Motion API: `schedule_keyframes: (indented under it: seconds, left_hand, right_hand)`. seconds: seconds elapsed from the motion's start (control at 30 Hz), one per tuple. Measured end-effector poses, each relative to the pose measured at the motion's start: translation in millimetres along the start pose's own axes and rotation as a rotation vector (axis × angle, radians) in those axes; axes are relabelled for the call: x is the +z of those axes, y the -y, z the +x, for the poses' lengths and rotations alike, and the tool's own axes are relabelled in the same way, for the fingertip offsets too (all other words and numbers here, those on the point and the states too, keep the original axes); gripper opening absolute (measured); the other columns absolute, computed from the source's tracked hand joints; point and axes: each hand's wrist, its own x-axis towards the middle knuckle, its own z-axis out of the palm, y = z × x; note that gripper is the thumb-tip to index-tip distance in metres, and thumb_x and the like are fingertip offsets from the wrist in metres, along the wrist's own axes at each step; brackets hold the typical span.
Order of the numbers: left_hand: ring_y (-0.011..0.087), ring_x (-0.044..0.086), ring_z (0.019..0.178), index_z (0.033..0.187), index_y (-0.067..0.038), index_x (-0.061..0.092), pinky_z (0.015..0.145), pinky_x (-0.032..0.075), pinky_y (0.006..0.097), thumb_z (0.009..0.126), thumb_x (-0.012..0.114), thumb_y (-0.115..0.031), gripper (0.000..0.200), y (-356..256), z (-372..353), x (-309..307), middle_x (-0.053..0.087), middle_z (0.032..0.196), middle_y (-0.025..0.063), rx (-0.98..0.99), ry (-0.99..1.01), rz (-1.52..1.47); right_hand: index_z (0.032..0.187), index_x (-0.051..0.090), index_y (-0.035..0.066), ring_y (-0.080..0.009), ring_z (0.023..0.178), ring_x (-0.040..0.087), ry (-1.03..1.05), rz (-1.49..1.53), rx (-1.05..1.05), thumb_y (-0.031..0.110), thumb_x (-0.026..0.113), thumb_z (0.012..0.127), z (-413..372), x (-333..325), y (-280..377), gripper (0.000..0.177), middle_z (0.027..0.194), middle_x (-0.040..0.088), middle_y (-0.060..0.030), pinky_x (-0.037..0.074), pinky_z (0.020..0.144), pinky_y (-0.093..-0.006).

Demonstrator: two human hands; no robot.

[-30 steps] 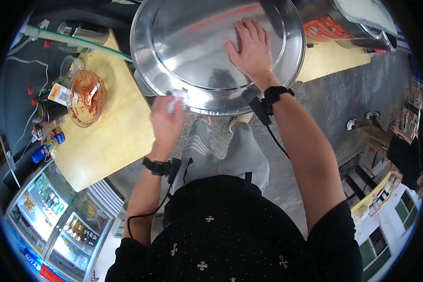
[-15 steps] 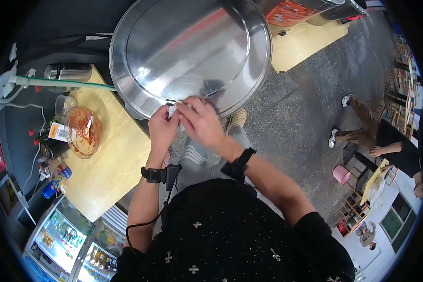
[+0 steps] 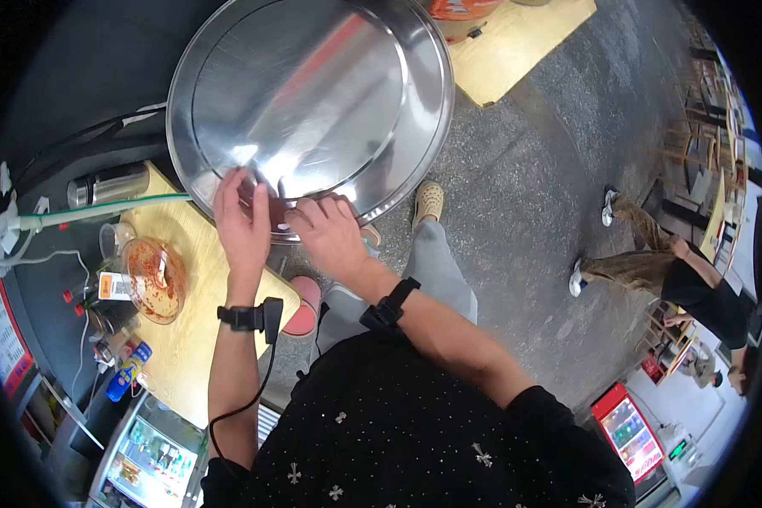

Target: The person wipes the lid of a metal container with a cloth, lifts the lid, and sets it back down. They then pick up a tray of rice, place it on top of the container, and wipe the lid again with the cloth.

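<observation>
A large round steel lid (image 3: pixel 313 102) with a raised rim fills the top middle of the view, its surface shiny with reflections. My left hand (image 3: pixel 244 224) lies over the lid's near edge, fingers stretched and thumb apart, holding nothing that shows. Close to its right, my right hand (image 3: pixel 330 237) is bent over the same edge with curled fingers. A small white scrap (image 3: pixel 283 225) peeks out at the right fingertips; what it is made of cannot be made out. The fingers partly hide the rim.
On the left, a wooden table (image 3: pixel 203 339) carries a clear bowl of red sauce (image 3: pixel 154 279), a steel flask (image 3: pixel 110 184) and a blue canister (image 3: pixel 129 371). A green-white hose (image 3: pixel 102 212) runs toward the lid. Another wooden table (image 3: pixel 516 42) stands top right. A person (image 3: pixel 694 279) stands at right.
My hands have parted: the left opened and moved left onto the lid, while the right dropped slightly lower. The white crumpled piece between them is now mostly hidden. The view has shifted.
</observation>
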Motion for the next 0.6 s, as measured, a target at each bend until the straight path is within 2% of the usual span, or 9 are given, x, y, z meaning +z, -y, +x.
schedule_keyframes:
  seconds: [0.03,0.1,0.13,0.17,0.23,0.37,0.43,0.53,0.6]
  left_hand:
    - [0.0352,0.063,0.133,0.139,0.003,0.063,0.11,0.05,0.0452,0.106,0.069,-0.026,0.044,0,0,7,0.066,0.143,0.0245,0.011,0.009,-0.003]
    - [0.0455,0.041,0.152,0.15,0.002,0.054,0.125,0.032,0.0532,0.105,0.067,-0.026,0.054,5,-1,31,0.044,0.162,0.0305,-0.013,-0.104,0.005]
    - [0.0471,0.038,0.153,0.155,0.001,0.048,0.127,0.028,0.0554,0.104,0.067,-0.033,0.065,7,-2,44,0.039,0.167,0.0296,-0.025,-0.126,0.202]
    - [0.048,0.035,0.155,0.158,0.001,0.045,0.128,0.024,0.0574,0.103,0.066,-0.04,0.072,5,-1,47,0.035,0.169,0.03,-0.049,-0.116,0.215]
    - [0.0458,0.033,0.157,0.16,0.002,0.042,0.128,0.022,0.056,0.106,0.061,-0.04,0.071,-2,0,45,0.036,0.169,0.0298,-0.031,-0.095,0.279]
    - [0.0452,0.03,0.158,0.162,0.001,0.04,0.129,0.02,0.056,0.104,0.061,-0.039,0.074,-2,-1,48,0.035,0.17,0.0292,-0.053,-0.087,0.322]
    - [0.0465,0.027,0.159,0.163,0.002,0.038,0.13,0.018,0.0572,0.102,0.062,-0.04,0.078,2,1,47,0.032,0.171,0.0293,-0.049,-0.057,0.311]
    - [0.047,0.028,0.159,0.163,0.002,0.037,0.13,0.018,0.0579,0.102,0.061,-0.04,0.078,-1,2,47,0.032,0.171,0.0293,-0.054,-0.053,0.324]
    - [0.0473,0.028,0.159,0.163,0.003,0.037,0.13,0.018,0.0581,0.102,0.061,-0.04,0.078,-1,1,47,0.032,0.172,0.0292,-0.056,-0.048,0.329]
  right_hand:
    - [0.122,0.075,0.013,-0.0261,0.102,0.061,-0.009,0.006,-0.001,0.012,0.072,0.081,-2,3,1,0.041,0.115,0.063,-0.0046,0.048,0.092,-0.0424]
    - [0.121,0.075,0.014,-0.0243,0.102,0.06,-0.042,-0.012,-0.008,0.011,0.07,0.082,-7,-7,-11,0.039,0.114,0.065,-0.0021,0.048,0.093,-0.0415]
    - [0.122,0.074,0.013,-0.0239,0.103,0.059,0.006,-0.015,-0.07,0.013,0.068,0.085,-9,-20,-32,0.038,0.115,0.065,-0.0013,0.048,0.093,-0.0405]
    - [0.124,0.074,0.013,-0.0234,0.104,0.059,0.063,0.0,-0.143,0.016,0.065,0.087,-12,-31,-45,0.038,0.116,0.065,-0.0005,0.048,0.093,-0.0395]
    - [0.123,0.075,0.014,-0.0225,0.103,0.059,0.059,-0.032,-0.17,0.015,0.066,0.087,-6,-59,-74,0.038,0.113,0.066,0.0011,0.048,0.093,-0.0383]
    - [0.123,0.075,0.012,-0.0257,0.101,0.064,-0.046,-0.135,-0.218,0.01,0.068,0.085,35,-108,-146,0.038,0.113,0.069,-0.0017,0.051,0.089,-0.0417]
    - [0.12,0.076,0.011,-0.0296,0.099,0.066,-0.099,-0.16,-0.133,0.007,0.068,0.085,66,-134,-183,0.036,0.114,0.07,-0.0057,0.053,0.086,-0.0441]
    - [0.118,0.076,0.01,-0.032,0.097,0.066,-0.167,-0.097,-0.071,0.005,0.068,0.085,100,-139,-215,0.034,0.112,0.071,-0.0093,0.053,0.085,-0.0444]
    - [0.12,0.075,0.01,-0.0333,0.096,0.066,-0.206,-0.1,-0.021,0.004,0.067,0.085,97,-126,-210,0.036,0.111,0.071,-0.0102,0.054,0.084,-0.0443]
